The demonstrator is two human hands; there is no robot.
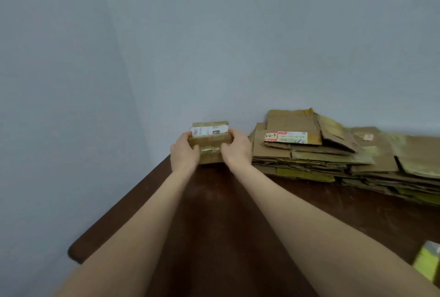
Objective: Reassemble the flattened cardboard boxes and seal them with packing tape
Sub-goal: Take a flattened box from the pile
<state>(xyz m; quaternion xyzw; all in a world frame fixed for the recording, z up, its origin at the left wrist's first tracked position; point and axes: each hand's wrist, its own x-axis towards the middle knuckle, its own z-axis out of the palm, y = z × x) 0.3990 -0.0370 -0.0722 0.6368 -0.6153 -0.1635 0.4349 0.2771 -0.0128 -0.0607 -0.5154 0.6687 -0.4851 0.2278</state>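
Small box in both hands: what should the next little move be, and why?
Probably set the small box down at the far end of the table and let go. It looks already formed, with shiny tape across its front. The left hand and right hand grip its ends, and the stack of flattened boxes waits beside it.

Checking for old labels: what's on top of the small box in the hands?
A white printed shipping label tops the small brown cardboard box; left hand and right hand cover its ends. Print unreadable.

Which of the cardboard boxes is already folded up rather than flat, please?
The small labelled box, gripped by the left hand and right hand; the others lie flattened in the stack beside it.
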